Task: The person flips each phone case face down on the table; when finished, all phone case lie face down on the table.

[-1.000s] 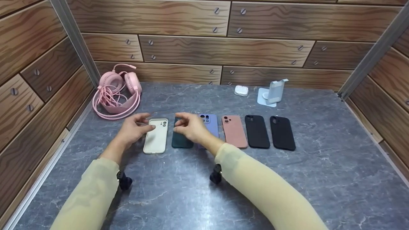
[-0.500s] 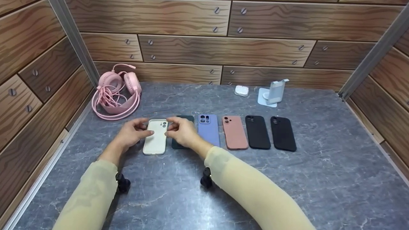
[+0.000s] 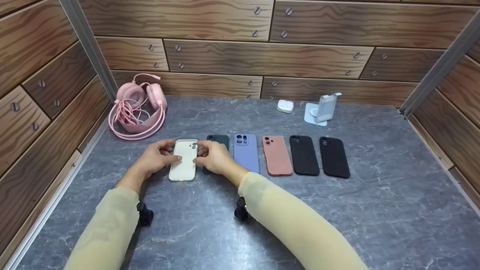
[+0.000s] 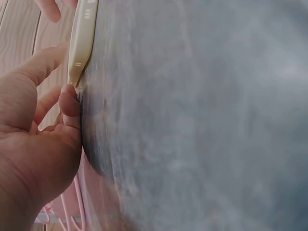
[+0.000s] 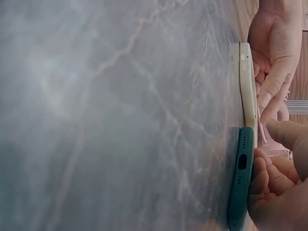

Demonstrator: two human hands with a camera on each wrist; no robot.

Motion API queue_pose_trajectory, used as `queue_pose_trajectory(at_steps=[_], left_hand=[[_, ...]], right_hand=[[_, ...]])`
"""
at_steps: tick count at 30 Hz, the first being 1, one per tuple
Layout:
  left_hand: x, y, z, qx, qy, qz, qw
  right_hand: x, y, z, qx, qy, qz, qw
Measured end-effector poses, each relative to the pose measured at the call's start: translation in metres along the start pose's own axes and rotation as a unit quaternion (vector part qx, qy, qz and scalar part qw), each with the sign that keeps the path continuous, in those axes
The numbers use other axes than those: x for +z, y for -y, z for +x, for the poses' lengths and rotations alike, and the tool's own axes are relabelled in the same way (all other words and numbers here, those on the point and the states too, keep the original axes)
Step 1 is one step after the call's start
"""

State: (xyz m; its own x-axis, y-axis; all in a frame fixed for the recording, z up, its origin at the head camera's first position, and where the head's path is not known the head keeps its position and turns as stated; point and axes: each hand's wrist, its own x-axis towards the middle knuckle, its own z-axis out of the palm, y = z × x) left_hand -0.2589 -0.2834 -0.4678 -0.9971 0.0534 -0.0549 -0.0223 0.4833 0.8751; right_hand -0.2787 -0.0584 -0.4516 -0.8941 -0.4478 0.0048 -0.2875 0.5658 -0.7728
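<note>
Fingertips of my left hand (image 3: 155,157) and right hand (image 3: 212,156) pinch the cream case (image 3: 183,160) from both sides, flat on the table (image 3: 375,210); a slip could nudge the green case (image 3: 219,140) just beside it.

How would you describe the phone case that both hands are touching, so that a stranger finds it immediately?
On the grey marbled tabletop six phone cases lie side by side in a row. The cream-white phone case is the leftmost one, nearest the pink headphones, with the left hand and right hand at its sides. It is the palest; its neighbour is a dark green phone case.
</note>
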Motion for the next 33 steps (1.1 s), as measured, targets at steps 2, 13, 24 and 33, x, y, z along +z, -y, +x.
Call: queue_pose_trajectory(at_steps=[2,13,24,33], left_hand=[[0.0,-0.0001,-0.0006,0.005,0.002,0.002,1.0],[0.0003,0.0027,0.0004,0.013,0.003,0.019,0.9997],[-0.0018,0.0057,0.0026,0.009,0.01,0.023,0.9996],[-0.0024,0.005,0.0012,0.005,0.012,0.015,0.9998]], right_hand=[[0.0011,-0.0002,0.0002,-0.002,0.001,-0.011,1.0],[0.0053,-0.0044,0.0002,-0.02,0.003,-0.041,0.999],[0.0047,-0.0052,-0.0006,-0.034,0.016,-0.075,0.996],[0.0056,-0.0072,-0.0003,-0.043,0.013,-0.083,0.995]])
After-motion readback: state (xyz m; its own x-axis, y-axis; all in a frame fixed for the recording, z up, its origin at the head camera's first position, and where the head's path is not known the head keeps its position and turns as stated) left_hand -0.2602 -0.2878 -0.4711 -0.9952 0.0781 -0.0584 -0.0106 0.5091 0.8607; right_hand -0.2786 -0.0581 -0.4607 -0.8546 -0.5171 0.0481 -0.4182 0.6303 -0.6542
